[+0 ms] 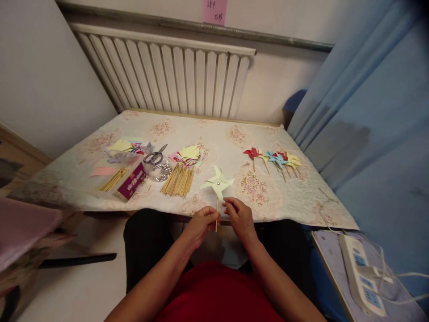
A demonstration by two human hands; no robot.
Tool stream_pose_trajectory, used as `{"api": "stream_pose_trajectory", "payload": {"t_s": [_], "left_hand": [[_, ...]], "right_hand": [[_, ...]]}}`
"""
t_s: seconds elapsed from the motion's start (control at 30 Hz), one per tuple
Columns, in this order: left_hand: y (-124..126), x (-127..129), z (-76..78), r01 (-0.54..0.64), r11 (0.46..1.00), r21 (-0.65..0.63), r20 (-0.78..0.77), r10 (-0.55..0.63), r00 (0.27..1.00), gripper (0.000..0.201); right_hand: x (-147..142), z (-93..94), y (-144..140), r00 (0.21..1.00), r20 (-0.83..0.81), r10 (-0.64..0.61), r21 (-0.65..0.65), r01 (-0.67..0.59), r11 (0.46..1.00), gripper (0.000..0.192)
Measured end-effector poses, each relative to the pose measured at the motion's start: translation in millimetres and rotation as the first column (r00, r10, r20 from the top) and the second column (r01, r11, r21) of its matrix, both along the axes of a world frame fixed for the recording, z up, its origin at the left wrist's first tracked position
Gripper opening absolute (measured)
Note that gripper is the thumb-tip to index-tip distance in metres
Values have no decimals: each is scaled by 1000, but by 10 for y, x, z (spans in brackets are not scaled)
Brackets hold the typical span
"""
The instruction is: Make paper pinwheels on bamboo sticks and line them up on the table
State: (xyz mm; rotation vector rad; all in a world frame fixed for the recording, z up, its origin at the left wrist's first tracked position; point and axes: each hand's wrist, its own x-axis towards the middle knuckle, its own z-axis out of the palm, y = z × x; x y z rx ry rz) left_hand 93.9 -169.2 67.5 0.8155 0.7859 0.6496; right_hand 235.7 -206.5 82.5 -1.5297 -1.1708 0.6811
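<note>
My left hand (203,222) is closed round the thin wooden stick of a pale green paper pinwheel (214,182), which stands upright just over the table's front edge. A small silvery fastener sits at the centre of its blades. My right hand (240,216) is beside the stick, its fingers bent and pinched together at the tip of the lowest blade. Left of the pinwheel lie a bundle of wooden sticks (177,180) and a stack of cut paper pieces (189,153). Close by are a clear dish of small metal fasteners (161,171) and scissors (154,156).
Several finished pinwheels (276,160) lie at the right on the flowered tablecloth (221,134). At the left are a purple-and-white box (131,181), more sticks (114,179) and paper (120,146). A power strip (362,275) with cords rests on a side surface at lower right.
</note>
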Motion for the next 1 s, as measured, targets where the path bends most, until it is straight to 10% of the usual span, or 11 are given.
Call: {"api": "stream_pose_trajectory", "payload": {"t_s": [1.0], "left_hand": [[-23, -25, 0, -17, 1000, -12, 24, 17, 1000, 29]], "right_hand": [[-103, -18, -18, 999, 23, 45, -38, -44, 998, 24]]}}
